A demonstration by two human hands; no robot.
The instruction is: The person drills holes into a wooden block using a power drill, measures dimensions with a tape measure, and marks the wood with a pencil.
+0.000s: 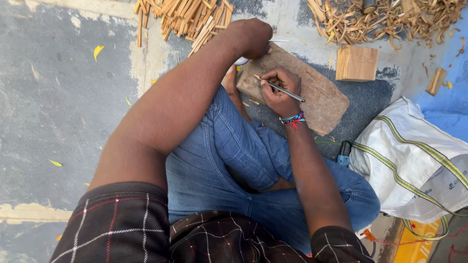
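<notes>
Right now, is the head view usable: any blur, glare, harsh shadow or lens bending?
Head view: even, soft daylight, no glare or hard shadows; right hand, pencil and wooden board sharp; left hand sharp too; wide lens swells the near left arm and bends the edges.

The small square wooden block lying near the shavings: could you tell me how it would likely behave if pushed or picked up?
The wooden block looks stiff and solid, so it should not flex. It lies flat on a broad face, so a push would probably slide it rather than tip or roll it. Its cut faces look rough, so it is unlikely to be slippery.
</notes>
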